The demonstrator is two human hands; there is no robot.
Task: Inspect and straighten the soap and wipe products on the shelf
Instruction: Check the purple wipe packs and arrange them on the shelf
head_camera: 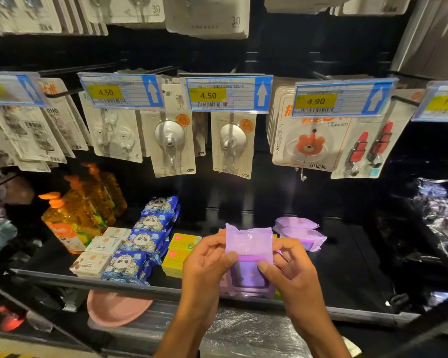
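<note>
Your two hands hold a lilac wipe pack [248,244] upright just above the front edge of the black shelf [347,275], near its middle. Your left hand [207,264] pinches the pack's left side, thumb on the face and fingers behind. Your right hand [292,275] pinches the right side the same way, its thumb pressed on the darker purple label panel. The pack's top seal is crumpled.

Below the front edge, left of your forearms, a pink dish [114,308] sits on a lower level.

On the shelf, just left of your left hand, yellow-green soap boxes [177,251] are stacked at the front edge. Left of them, a row of blue panda-print wipe packs [145,241] runs from the front edge toward the back, each overlapping the next. Left again, pale boxed soaps [101,251] lie in a line. Orange pump bottles [73,223] stand toward the left end, lined front to back. Behind your right hand, right of the shelf's middle, two more lilac packs [299,231] lie stacked flat. The dark, glossy wrapped goods at the right end are too dim to identify.

Above the shelf's back edge, carded hooks [170,143] hang from pegs behind price tags [228,94] reading 4.50, 4.50 and 4.90.
</note>
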